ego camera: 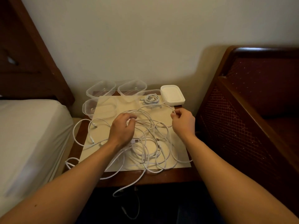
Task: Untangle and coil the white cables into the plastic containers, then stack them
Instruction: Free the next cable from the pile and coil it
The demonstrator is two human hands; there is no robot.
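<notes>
Pinching one strand of the tangled cables (148, 143), right hand (183, 122) closed on it, left hand (123, 130) clamped on strands, containers (101, 90) set behind on the table (161, 177).

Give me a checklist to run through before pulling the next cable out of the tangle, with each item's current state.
1. Both hands on cable: ok. The left hand and right hand each pinch a strand.
2. Both hands on the same cable: cannot tell.
3. Tangle loose enough to pull free: not ok, many loops cross.
4. All cable on the bedside table: not ok, strands hang over the front edge.
5. Empty container free: ok, the back left container is empty.
6. One cable already coiled: ok, the coiled cable lies by the white lids.
</notes>
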